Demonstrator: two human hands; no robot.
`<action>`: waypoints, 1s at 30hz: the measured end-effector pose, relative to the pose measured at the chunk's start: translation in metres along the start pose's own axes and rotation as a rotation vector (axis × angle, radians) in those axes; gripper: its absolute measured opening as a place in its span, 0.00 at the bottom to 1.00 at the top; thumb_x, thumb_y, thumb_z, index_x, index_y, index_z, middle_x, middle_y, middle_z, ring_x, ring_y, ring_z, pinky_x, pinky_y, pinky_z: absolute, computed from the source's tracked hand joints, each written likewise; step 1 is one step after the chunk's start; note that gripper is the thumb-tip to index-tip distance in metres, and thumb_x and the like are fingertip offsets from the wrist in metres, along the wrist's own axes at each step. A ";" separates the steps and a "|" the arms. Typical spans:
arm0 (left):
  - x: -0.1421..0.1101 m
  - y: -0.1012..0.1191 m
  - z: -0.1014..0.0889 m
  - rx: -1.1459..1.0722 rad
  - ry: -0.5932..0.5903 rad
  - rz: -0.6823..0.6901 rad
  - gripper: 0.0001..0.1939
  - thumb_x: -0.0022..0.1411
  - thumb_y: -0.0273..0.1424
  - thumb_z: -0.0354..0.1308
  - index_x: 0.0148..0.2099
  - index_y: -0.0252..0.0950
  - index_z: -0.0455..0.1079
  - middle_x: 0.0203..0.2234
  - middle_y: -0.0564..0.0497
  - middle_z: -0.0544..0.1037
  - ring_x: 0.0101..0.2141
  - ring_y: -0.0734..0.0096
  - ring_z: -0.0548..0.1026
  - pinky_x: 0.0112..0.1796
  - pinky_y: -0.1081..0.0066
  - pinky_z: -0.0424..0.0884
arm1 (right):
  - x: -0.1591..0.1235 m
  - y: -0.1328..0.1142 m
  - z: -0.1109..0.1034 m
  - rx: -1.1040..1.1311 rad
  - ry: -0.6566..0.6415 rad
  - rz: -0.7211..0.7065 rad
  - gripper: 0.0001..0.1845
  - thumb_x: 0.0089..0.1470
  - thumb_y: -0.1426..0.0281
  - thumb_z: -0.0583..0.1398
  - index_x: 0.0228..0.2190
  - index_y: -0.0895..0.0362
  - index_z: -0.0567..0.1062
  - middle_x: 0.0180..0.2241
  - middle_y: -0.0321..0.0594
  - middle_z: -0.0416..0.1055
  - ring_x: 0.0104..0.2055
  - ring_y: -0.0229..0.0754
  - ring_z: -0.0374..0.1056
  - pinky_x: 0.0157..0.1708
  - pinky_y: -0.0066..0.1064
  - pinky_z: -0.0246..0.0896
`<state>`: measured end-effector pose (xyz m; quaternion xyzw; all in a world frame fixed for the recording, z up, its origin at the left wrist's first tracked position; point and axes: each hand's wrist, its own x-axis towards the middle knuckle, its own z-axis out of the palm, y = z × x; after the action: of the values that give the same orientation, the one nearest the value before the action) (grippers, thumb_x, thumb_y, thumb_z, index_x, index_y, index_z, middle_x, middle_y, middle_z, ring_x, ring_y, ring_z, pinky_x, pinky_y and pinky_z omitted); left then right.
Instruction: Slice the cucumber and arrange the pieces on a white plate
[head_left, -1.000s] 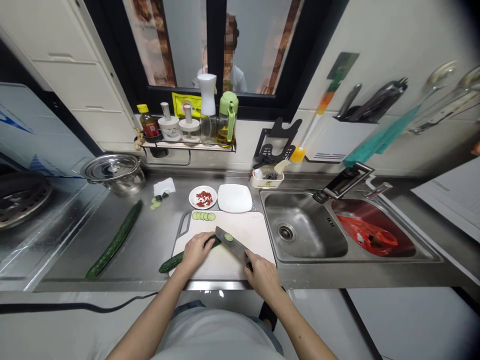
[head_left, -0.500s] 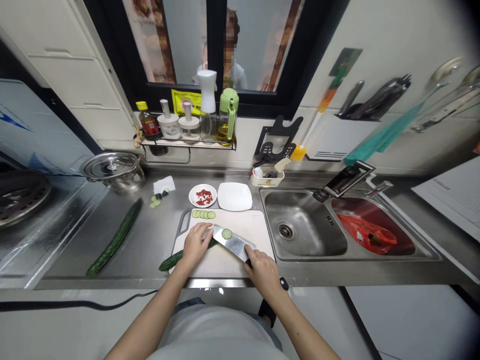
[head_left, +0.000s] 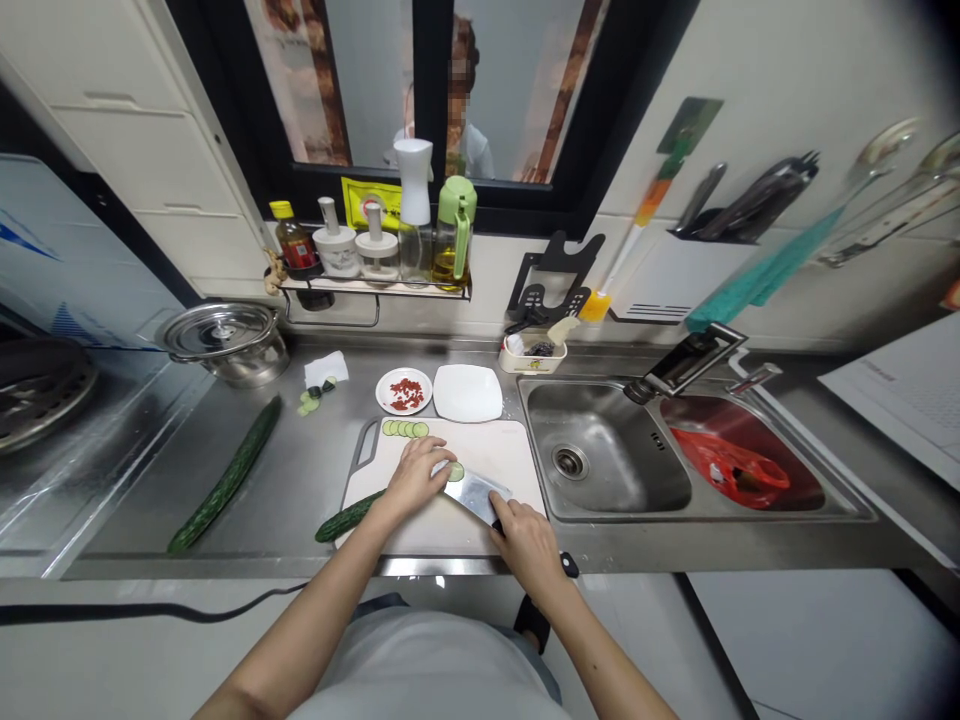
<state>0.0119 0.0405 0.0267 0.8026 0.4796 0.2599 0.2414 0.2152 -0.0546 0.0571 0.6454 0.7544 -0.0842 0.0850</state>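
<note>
My right hand (head_left: 529, 540) grips a kitchen knife by its dark handle. Its broad blade (head_left: 480, 497) lies tilted flat over the white cutting board (head_left: 517, 455), with a cucumber slice (head_left: 456, 471) on the metal. At the blade's left end, my left hand (head_left: 418, 475) has its fingertips closed on the edge of that slice. Under my left wrist lies a cut cucumber (head_left: 349, 518), partly hidden by the hand and forearm. A row of several cucumber slices (head_left: 406, 429) rests along the board's upper left edge.
Behind the board stand a plate of small red pieces (head_left: 405, 391) and a white plate (head_left: 469, 392). A whole cucumber (head_left: 225, 480) lies left, below a lidded pot (head_left: 225, 340). To the right is a double sink (head_left: 600, 510) with a red bag (head_left: 731, 470).
My left hand has left the cut cucumber and moved right to the slice on the blade. The knife has turned from near upright to flatter, its face showing.
</note>
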 end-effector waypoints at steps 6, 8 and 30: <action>0.006 0.007 0.003 -0.116 0.038 -0.104 0.05 0.57 0.27 0.56 0.34 0.38 0.73 0.30 0.52 0.76 0.35 0.68 0.72 0.40 0.69 0.65 | 0.000 0.006 0.008 -0.010 0.020 0.029 0.23 0.57 0.72 0.54 0.54 0.54 0.66 0.39 0.43 0.74 0.41 0.45 0.69 0.37 0.30 0.56; 0.010 0.002 0.004 -0.181 0.085 -0.167 0.04 0.56 0.27 0.57 0.33 0.38 0.73 0.28 0.54 0.76 0.32 0.70 0.72 0.37 0.71 0.65 | 0.000 0.009 0.011 0.001 0.029 0.047 0.23 0.57 0.72 0.54 0.55 0.54 0.65 0.40 0.43 0.74 0.42 0.44 0.70 0.37 0.30 0.57; 0.059 -0.077 0.020 0.106 0.135 -0.600 0.08 0.55 0.25 0.56 0.37 0.38 0.73 0.30 0.51 0.79 0.34 0.68 0.74 0.34 0.73 0.62 | 0.000 0.021 0.019 0.145 -0.018 0.155 0.24 0.57 0.68 0.54 0.55 0.53 0.66 0.45 0.44 0.74 0.46 0.45 0.70 0.40 0.30 0.59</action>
<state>-0.0011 0.1234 -0.0261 0.6175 0.7230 0.2043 0.2328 0.2367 -0.0560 0.0388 0.7056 0.6932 -0.1376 0.0514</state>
